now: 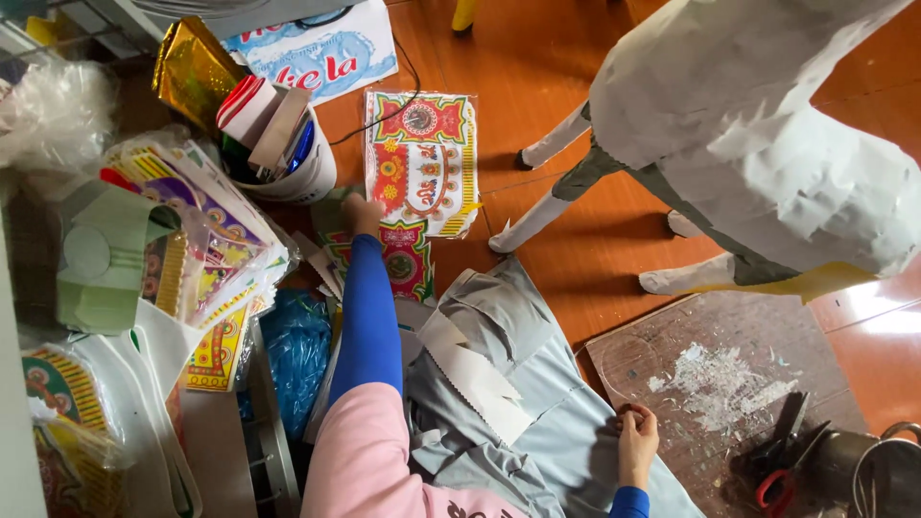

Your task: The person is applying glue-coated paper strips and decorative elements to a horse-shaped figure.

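Seen from above, a person in a pink top with blue undersleeves works on a red-brown floor (537, 58). Nearest the camera, the right hand (637, 443) rests with fingers curled loosely, holding nothing, at the edge of a grey cloth (537, 374) beside a paste-smeared wooden board (729, 364), where red-handled scissors (779, 460) lie next to a metal pot (863, 470). Further out, the left hand (363, 213) reaches forward, fingers closed on the near corner of a red, green and yellow patterned paper sheet (420, 158). The sheet lies flat on the floor, its long axis running away from the person, far end towards a blue-and-white package (326, 53). A second patterned sheet (405, 259) lies just beside the blue sleeve. Left of the hand stands a white bucket (302, 173) stuffed with paper rolls, with stacks of printed paper (206, 230) nearby. A white paper animal figure (767, 144) stands at right
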